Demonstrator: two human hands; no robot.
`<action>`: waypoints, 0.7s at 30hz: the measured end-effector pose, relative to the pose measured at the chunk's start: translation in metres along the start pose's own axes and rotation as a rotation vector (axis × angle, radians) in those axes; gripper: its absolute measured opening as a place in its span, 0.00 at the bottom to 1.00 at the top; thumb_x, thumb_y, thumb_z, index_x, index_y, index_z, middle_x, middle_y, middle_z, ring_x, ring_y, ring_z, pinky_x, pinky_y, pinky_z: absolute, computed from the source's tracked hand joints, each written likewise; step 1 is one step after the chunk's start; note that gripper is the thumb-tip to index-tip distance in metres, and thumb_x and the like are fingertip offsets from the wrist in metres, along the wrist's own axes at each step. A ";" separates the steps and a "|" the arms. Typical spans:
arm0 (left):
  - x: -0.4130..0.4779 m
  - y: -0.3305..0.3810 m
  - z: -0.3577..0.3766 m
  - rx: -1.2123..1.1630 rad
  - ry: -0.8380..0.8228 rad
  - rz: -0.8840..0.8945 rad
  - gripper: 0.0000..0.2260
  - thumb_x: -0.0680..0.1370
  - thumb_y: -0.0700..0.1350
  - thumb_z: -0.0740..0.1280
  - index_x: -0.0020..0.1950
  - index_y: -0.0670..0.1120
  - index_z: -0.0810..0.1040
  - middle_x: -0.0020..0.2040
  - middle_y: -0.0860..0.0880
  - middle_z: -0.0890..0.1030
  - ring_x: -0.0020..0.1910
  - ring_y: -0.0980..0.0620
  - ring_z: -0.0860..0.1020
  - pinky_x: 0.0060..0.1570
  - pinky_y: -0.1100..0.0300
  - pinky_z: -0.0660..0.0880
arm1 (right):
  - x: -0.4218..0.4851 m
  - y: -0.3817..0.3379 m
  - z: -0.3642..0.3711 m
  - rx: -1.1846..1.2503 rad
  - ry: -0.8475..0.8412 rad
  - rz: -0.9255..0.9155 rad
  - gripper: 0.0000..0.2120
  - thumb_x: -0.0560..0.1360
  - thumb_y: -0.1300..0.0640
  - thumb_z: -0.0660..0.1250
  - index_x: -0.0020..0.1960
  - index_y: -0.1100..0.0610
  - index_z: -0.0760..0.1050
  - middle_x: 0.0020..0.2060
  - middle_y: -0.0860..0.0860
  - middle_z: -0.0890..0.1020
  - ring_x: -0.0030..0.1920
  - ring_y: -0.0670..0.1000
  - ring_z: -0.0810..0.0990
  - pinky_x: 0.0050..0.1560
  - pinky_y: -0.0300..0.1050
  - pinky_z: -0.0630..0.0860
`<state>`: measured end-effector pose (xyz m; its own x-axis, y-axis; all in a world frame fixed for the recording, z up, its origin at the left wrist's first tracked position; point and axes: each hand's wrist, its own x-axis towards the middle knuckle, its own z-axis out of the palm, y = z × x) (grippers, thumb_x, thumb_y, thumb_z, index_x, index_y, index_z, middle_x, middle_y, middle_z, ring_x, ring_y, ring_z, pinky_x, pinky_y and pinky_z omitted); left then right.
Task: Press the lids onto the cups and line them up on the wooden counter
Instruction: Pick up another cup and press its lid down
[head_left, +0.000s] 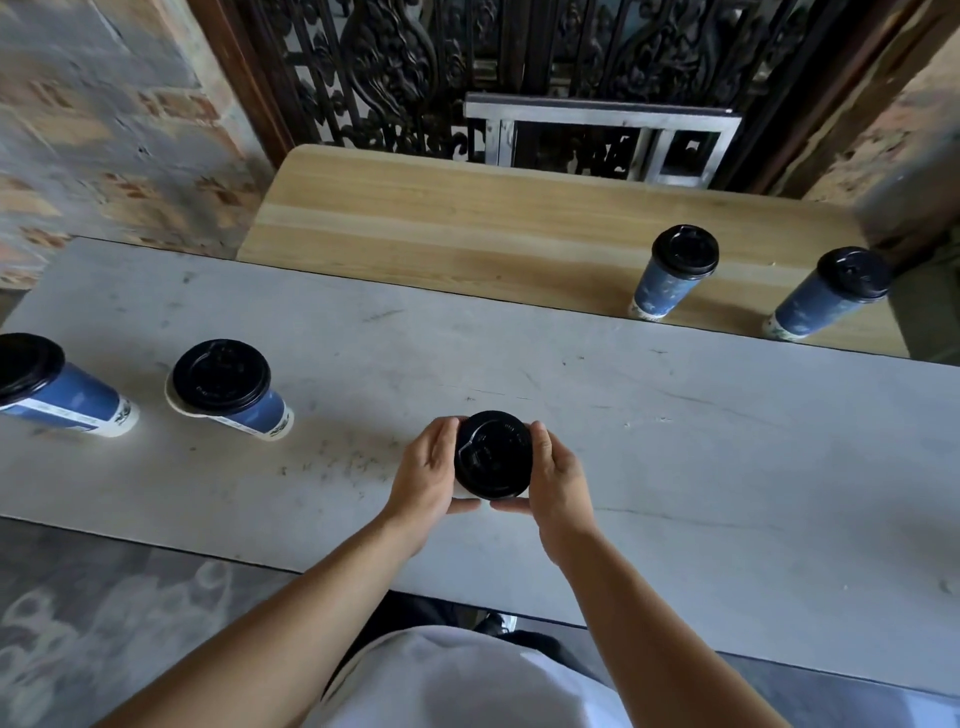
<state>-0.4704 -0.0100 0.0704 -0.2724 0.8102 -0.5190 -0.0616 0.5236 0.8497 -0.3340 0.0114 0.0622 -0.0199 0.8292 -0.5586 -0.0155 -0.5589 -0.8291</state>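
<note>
We see both hands closed around one cup on the grey counter (675, 467), near its front edge and about midway along it. The left grip (426, 467) curls its fingers round the far left side of the black lid (493, 452), with the thumb lying under the near edge. The right grip (558, 475) mirrors it on the other side, and the two thumb tips nearly meet. So each grip is grasping the lidded cup (462, 492); of the cup itself we can make out only a pale sliver below the lid. Whether the lid is fully seated we cannot tell. Two more blue cups stand to the left on the same grey counter. The nearer one (234, 395) wears a black lid with a strip of white rim showing on its left side. The other one (67, 395) is cut off by the picture's edge. Beyond, the wooden counter (441, 234) adjoins the grey one, and on its right part stand two lidded blue cups, the left one (670, 283) and the right one (821, 301), side by side but apart. Behind the wooden counter we see a dark iron grille (415, 67) and a metal frame (597, 135), with a brick wall (104, 130) to the left.
</note>
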 end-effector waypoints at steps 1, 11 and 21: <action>0.001 0.001 0.001 -0.013 -0.010 -0.007 0.14 0.85 0.54 0.56 0.56 0.52 0.81 0.55 0.52 0.82 0.57 0.52 0.80 0.41 0.42 0.84 | 0.000 -0.001 0.000 0.011 0.000 0.010 0.19 0.84 0.46 0.55 0.57 0.56 0.81 0.52 0.54 0.84 0.55 0.55 0.83 0.42 0.60 0.85; -0.007 0.002 0.018 -0.291 0.157 -0.150 0.12 0.85 0.47 0.57 0.54 0.46 0.79 0.55 0.46 0.81 0.50 0.51 0.84 0.42 0.47 0.84 | -0.020 0.011 -0.009 0.262 -0.111 -0.001 0.14 0.84 0.52 0.59 0.61 0.53 0.81 0.56 0.48 0.85 0.60 0.42 0.81 0.64 0.48 0.77; 0.001 0.002 0.014 -0.120 0.116 -0.078 0.16 0.83 0.56 0.60 0.56 0.43 0.75 0.54 0.47 0.79 0.53 0.50 0.82 0.39 0.49 0.84 | -0.006 0.008 -0.015 0.210 -0.107 0.021 0.18 0.83 0.45 0.57 0.59 0.54 0.81 0.55 0.51 0.85 0.60 0.48 0.82 0.56 0.58 0.82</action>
<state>-0.4573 -0.0041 0.0701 -0.3703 0.7289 -0.5758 -0.1990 0.5433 0.8156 -0.3191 0.0022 0.0581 -0.1284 0.8182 -0.5604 -0.2209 -0.5745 -0.7881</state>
